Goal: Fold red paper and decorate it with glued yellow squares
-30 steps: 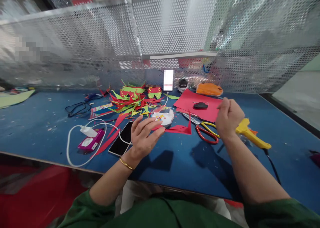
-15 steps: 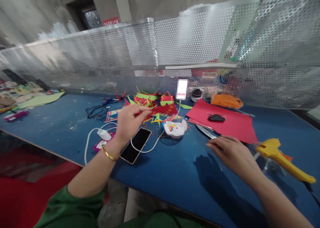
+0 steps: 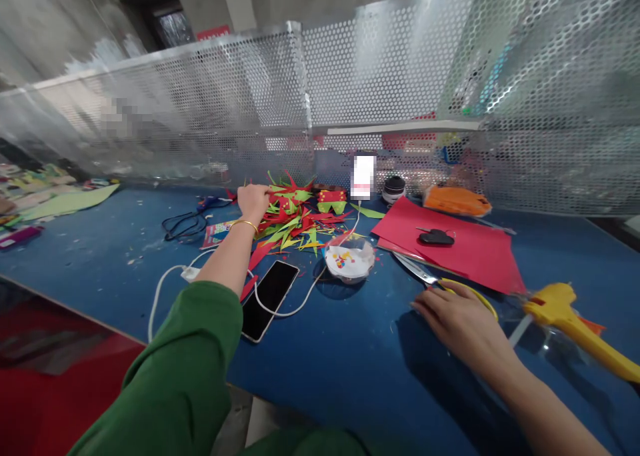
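Stretched out over the table, my left hand (image 3: pixel 254 201) is closed at the left end of a pile of red and green paper strips (image 3: pixel 295 226). Its fingertips are largely hidden, so what they hold is unclear. My right hand (image 3: pixel 463 316) hovers low over the table with loosely stretched fingers and nothing in it. Just beyond it lie scissors with yellow handles (image 3: pixel 473 288), partly covered by the hand. Right of the pile sits a red and green paper piece with yellow dots (image 3: pixel 332 201). A clear bowl (image 3: pixel 371 259) with white paper and small coloured bits stands mid-table.
A phone (image 3: pixel 270 299) lies in front with a white cable (image 3: pixel 300 309) across it. Red paper sheets (image 3: pixel 465 249) carry a black key fob (image 3: pixel 436 237). At the right lies a yellow glue gun (image 3: pixel 575 319). A perforated metal screen (image 3: pixel 390 76) borders the table's back.
My left hand has moved forward from above the phone to the paper pile. Red strips now lie beside the phone, and the pile is spread wider. My right hand stays near the scissors.
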Tool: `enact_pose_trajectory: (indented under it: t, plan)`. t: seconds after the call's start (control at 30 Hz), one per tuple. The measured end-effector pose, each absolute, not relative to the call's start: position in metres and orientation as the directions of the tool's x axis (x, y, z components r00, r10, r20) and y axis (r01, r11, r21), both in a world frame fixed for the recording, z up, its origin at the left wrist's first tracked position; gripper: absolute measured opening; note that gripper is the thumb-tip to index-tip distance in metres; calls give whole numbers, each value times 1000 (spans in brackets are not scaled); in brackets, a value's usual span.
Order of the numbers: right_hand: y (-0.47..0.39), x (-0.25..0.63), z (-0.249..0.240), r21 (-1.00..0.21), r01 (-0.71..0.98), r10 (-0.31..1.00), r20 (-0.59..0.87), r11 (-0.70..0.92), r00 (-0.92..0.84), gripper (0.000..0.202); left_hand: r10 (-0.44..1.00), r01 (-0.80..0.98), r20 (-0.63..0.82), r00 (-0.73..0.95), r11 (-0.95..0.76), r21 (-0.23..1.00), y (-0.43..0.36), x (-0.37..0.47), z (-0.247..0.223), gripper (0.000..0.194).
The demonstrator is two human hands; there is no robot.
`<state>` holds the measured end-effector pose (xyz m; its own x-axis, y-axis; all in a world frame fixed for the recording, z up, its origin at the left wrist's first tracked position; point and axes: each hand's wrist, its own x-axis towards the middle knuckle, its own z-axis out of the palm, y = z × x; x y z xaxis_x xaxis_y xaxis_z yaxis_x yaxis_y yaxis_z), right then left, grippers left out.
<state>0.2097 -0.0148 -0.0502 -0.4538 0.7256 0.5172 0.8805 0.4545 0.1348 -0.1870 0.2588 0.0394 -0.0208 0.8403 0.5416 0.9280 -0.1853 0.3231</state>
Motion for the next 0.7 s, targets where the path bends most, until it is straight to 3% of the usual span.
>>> enact_pose_trajectory:
  t: [0.2,0.3,0.4,0.47,0.6,0.7]
  plan:
    - [-15,206,-48,141,874,728,501,466,-469,38,869,924,495,-16,-176,340,272,-192,17,17]
    - [-14,204,-49,142,868,723,500,476,-478,36,863,927,503,-44,-153,343,270,-196,22,34]
    - [-14,202,-51,106,879,741,497,464,-451,30,827,919,551,-110,-126,373,259,-191,37,19]
    - [-14,200,-52,65,898,765,500,434,-406,25,795,907,590,-145,-132,401,244,-176,51,22]
    - [-12,197,-50,-50,919,812,487,392,-320,29,686,729,721,-95,-446,520,185,-118,72,18]
    - [-11,197,-47,-110,921,837,467,374,-284,36,683,558,723,104,-642,526,123,-66,71,25]
